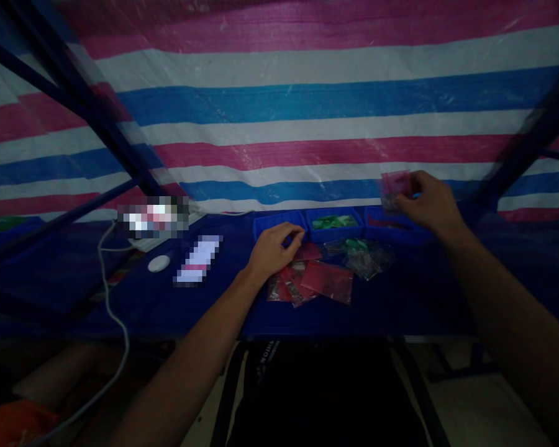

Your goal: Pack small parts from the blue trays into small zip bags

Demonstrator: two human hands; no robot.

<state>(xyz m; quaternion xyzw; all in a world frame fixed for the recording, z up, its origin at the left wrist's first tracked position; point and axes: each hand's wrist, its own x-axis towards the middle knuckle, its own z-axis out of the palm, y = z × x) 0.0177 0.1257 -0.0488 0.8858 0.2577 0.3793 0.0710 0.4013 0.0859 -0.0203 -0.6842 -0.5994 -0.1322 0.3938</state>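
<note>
While right fingers (pixel 406 203) are pinching a pink bag (pixel 392 186), left fingers (pixel 295 244) are resting nearer the loose bags (pixel 328 282)

Left of the right fingertips, the pink bag is hanging above the rightmost blue tray (pixel 386 234). Whether the left fingers are gripping anything, I cannot tell; just below-right, the top loose bag is lying crosswise.

1. A small, flat, translucent pink plastic bag (pixel 392 186) is raised upright in the air, well clear of the tabletop (pixel 377 316) (what it contains is too dim to tell).
2. Several flat, translucent pink plastic bags (pixel 328 282) lie on the tabletop in a loose heap, overlapping at odd angles, the rightmost spread out flat with its corners showing.
</note>
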